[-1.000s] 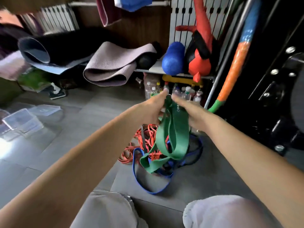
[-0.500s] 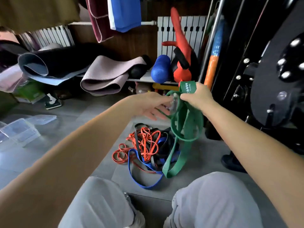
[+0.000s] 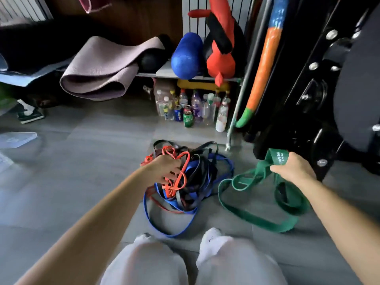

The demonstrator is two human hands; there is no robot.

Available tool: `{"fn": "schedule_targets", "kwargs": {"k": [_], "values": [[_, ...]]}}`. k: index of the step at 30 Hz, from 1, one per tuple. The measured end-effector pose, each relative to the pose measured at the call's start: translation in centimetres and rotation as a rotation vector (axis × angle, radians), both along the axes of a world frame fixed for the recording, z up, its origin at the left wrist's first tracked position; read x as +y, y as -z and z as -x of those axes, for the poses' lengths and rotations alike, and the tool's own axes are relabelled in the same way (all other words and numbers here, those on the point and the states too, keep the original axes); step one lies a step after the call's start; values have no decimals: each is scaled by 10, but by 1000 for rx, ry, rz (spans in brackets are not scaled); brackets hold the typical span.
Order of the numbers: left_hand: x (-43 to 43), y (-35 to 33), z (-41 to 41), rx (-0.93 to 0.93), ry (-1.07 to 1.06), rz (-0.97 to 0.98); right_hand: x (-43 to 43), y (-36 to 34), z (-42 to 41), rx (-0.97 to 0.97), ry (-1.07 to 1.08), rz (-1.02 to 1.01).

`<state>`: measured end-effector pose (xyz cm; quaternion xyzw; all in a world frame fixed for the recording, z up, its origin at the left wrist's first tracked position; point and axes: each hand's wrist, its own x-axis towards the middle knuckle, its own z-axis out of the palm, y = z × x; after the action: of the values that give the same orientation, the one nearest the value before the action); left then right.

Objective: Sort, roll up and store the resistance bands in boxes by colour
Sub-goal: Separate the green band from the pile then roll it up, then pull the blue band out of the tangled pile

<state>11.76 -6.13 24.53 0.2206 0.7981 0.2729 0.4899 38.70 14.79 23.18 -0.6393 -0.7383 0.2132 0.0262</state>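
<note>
A tangled pile of resistance bands [image 3: 197, 177] lies on the grey floor in front of my knees: orange, blue and black loops mixed together. My left hand [image 3: 164, 167] reaches into the pile, its fingers curled among the orange band [image 3: 181, 182] loops. My right hand [image 3: 292, 168] grips the wide green band [image 3: 257, 219] near its printed end, to the right of the pile. The rest of the green band trails in loops on the floor below that hand.
Clear plastic boxes and a lid [image 3: 18, 138] sit at the far left. Bottles and cans [image 3: 191, 110] stand under a shelf behind the pile. Rolled mats [image 3: 102, 68], a blue foam roller [image 3: 187, 56] and a black weight machine [image 3: 329, 89] border the space.
The green band has been pulled free of the pile and lowered to the right in my right hand. My left hand let go of it and dropped into the pile.
</note>
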Motion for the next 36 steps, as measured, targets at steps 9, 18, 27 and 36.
{"fn": "schedule_targets", "kwargs": {"k": [9, 18, 27, 36], "values": [[29, 172, 38, 192, 108, 156, 23, 168, 35, -105, -59, 133], [40, 282, 16, 401, 777, 235, -82, 315, 134, 99, -191, 656], [8, 311, 68, 658, 850, 311, -114, 369, 173, 198, 29, 725], [4, 292, 34, 510, 806, 194, -103, 326, 160, 295, -57, 559]]}}
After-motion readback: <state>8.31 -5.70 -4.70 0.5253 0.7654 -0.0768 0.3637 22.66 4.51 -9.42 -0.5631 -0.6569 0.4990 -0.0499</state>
